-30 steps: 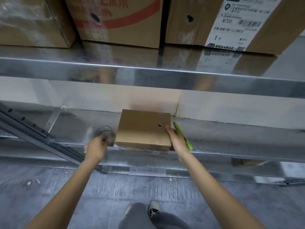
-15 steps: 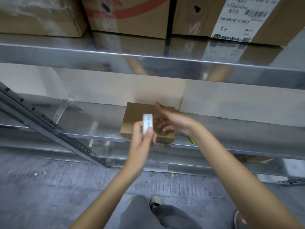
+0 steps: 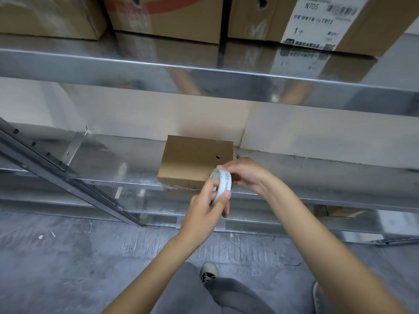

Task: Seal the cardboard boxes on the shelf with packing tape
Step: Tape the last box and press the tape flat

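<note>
A small brown cardboard box (image 3: pixel 190 162) with a round hole in its top sits at the front edge of the middle metal shelf (image 3: pixel 113 159). Clear tape shows on its front left corner. In front of the box's right corner my left hand (image 3: pixel 204 209) grips a white roll of packing tape (image 3: pixel 223 185) with green print, fingers through its core and thumb on the outside. My right hand (image 3: pixel 246 175) pinches the top edge of the roll from the right, fingers curled.
Large cardboard boxes (image 3: pixel 172 17) stand on the upper shelf (image 3: pixel 204 73), one with a white label (image 3: pixel 317 21). A grey diagonal brace (image 3: pixel 68 175) crosses the left side. Another small box (image 3: pixel 342 211) lies on the lowest level. My legs and shoes (image 3: pixel 208 271) are on the grey floor.
My left hand picked the tape roll up from the shelf left of the box and brought it to the box's right front corner. My right hand left the box and took hold of the roll.
</note>
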Available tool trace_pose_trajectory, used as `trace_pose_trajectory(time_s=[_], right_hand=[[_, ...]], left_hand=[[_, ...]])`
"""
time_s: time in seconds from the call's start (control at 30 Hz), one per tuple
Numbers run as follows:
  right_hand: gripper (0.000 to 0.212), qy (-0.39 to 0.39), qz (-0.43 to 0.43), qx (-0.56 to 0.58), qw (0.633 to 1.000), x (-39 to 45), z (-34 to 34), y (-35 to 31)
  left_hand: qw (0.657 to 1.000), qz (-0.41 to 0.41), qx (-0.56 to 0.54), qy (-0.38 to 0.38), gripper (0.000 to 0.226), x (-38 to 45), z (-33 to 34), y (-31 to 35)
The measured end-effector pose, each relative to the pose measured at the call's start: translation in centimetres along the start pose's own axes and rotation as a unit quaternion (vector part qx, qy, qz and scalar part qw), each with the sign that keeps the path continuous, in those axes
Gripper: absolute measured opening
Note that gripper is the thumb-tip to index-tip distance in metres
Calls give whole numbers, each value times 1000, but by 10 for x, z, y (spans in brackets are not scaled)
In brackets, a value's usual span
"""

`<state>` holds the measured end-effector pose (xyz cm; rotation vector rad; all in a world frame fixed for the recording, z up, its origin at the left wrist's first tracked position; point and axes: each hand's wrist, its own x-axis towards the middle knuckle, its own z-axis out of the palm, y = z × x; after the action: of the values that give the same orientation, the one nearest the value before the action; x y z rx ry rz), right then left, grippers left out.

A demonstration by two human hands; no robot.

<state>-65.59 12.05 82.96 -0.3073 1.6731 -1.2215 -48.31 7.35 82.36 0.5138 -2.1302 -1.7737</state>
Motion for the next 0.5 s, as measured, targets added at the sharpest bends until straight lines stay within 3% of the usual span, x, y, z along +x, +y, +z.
trace_pose_trajectory(time_s=[0.1,0.23,0.37,0.5], right_hand=[[13,41,-35,-1,999,-1,5,6],[13,126,-114,49,984,3,-12,-6],[19,118,-131,6,984,10,-22,-15],[19,105,-123,22,987,18,-17,-15]], left_hand=[[1000,-4,30,9,8,2,-1,2],[993,-116,-4,35,19,4,2,1],[975,-214,-47,37,38,8,4,2],[962,-242,-124,-21,44,8,1,6]])
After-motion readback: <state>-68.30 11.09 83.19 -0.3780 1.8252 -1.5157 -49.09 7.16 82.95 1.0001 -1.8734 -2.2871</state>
